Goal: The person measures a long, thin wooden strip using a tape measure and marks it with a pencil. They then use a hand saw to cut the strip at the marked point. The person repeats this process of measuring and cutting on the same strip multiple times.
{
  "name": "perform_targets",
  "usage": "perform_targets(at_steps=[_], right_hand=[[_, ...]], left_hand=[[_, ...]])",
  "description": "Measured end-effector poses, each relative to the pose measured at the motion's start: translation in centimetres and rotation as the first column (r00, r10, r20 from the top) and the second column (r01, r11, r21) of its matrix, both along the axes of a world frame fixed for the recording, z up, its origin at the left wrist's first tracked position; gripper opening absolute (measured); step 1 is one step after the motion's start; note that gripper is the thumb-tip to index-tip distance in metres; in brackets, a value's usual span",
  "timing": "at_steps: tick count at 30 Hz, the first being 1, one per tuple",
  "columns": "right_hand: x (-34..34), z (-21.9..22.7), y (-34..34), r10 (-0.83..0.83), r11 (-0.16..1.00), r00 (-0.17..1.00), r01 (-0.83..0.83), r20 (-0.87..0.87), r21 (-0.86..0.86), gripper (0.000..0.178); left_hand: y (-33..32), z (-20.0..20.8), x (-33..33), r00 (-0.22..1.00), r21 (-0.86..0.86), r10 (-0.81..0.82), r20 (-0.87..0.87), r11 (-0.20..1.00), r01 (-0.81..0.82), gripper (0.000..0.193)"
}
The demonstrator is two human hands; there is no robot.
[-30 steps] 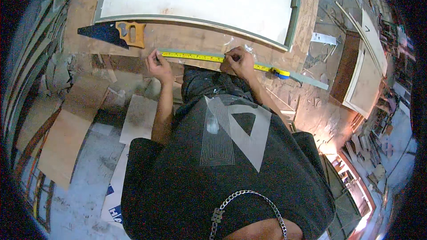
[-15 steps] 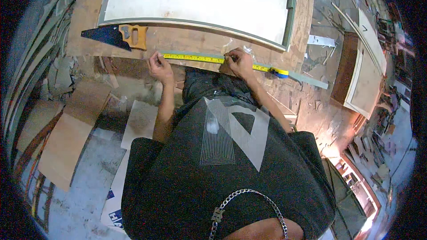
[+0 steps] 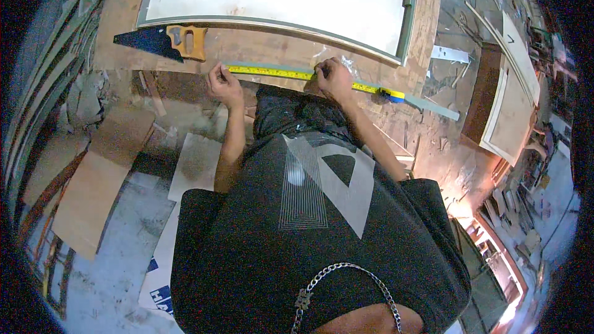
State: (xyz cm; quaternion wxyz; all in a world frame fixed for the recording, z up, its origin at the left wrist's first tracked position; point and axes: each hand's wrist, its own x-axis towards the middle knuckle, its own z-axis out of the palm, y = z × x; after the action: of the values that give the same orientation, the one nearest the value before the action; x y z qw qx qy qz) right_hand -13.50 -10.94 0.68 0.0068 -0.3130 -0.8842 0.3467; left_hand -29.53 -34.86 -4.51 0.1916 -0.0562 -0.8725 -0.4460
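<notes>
A yellow tape measure blade (image 3: 269, 72) lies stretched along a narrow grey-green strip (image 3: 436, 107) at the near edge of the workbench. My left hand (image 3: 225, 88) pinches the blade's end at the strip's left end. My right hand (image 3: 335, 80) bends over the blade partway along, fingers closed around something small and dark that I cannot make out. Beyond that hand, the blade runs on to its blue and yellow case (image 3: 391, 95), which rests on the strip. A handsaw (image 3: 150, 43) with an orange-yellow handle lies on the bench, beyond my left hand.
A large white panel (image 3: 278, 0) with grey-green edging strips covers the far part of the wooden workbench (image 3: 260, 47). Long strips (image 3: 52, 80) stand stacked at the left. Brown boards (image 3: 99, 192) lie below them. Boards and scraps (image 3: 504, 105) crowd the right side.
My view has shifted slightly, so the bench and saw sit a little higher. My right hand has turned slightly over the blade. My left hand keeps its place at the blade's end.
</notes>
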Motion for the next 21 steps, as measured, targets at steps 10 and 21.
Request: perform_targets(at_steps=[10,21], right_hand=[[1.5,-1.1,0.2,-0.179,0.967,0.971,0.143,-0.157,-0.213,0.012],[1.0,0.6,-0.3,-0.194,0.956,0.970,0.154,-0.147,-0.248,0.012]], left_hand=[[0.3,0.6,0.5,0.997,0.110,-0.006,0.079,0.994,-0.002,0.022],[0.6,1.6,0.1,0.982,-0.004,0.026,0.187,1.000,-0.026,0.025]])
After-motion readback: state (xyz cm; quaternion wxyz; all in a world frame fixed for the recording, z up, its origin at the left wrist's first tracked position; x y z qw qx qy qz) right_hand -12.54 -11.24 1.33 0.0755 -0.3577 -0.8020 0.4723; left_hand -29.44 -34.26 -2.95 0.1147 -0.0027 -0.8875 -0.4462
